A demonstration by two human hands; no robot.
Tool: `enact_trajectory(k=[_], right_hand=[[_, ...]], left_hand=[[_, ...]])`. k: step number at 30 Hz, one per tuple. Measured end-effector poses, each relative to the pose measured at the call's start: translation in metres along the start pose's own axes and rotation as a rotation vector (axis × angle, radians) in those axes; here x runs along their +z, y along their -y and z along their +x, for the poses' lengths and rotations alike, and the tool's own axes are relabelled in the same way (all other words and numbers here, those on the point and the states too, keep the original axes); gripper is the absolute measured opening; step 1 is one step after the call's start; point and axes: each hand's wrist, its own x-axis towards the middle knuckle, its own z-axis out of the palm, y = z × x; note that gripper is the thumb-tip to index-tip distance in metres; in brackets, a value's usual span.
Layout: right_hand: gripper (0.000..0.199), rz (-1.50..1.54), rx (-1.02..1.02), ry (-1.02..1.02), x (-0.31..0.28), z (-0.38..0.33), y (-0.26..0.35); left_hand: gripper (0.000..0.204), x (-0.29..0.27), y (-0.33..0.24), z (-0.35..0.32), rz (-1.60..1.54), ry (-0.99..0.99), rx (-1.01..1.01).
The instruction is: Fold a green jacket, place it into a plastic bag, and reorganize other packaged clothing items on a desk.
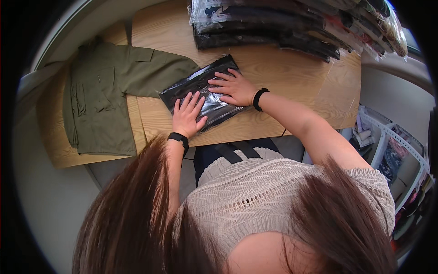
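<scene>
A dark folded garment in a clear, shiny plastic bag (211, 106) lies at a slant on the wooden table. My left hand (186, 116) rests on its near left part, fingers spread. Across the right part of the bag lies my right hand (235, 88), its fingers stretched out too. Both palms are down on the plastic and neither hand grips anything. To the left, an olive-green jacket (102, 100) is laid out, and one sleeve reaches over to the bag's far left edge.
Several bagged garments (273, 23) are piled along the far right of the wooden table (292, 73). A clear plastic sheet (338, 93) lies at the table's right end. Below that end stands a white shelf rack (388, 141) with packaged things in it.
</scene>
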Motion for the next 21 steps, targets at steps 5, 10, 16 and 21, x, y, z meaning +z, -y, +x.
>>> enact_trajectory(k=[5,10,16,21], right_hand=[[0.043,-0.010,0.003,0.041,0.000,0.002,-0.001],[0.043,-0.048,-0.014,0.034,0.000,0.001,0.001],[0.039,-0.169,-0.032,-0.138,-0.021,-0.002,0.010],[0.040,-0.013,-0.106,-0.201,-0.031,-0.048,0.031]], left_hand=[[0.068,0.003,0.001,0.000,0.034,0.012,-0.007],[0.068,0.003,-0.001,0.000,0.027,0.008,0.009],[0.068,-0.001,-0.004,-0.003,0.043,-0.032,0.013],[0.064,-0.002,-0.005,-0.004,0.041,-0.040,0.013]])
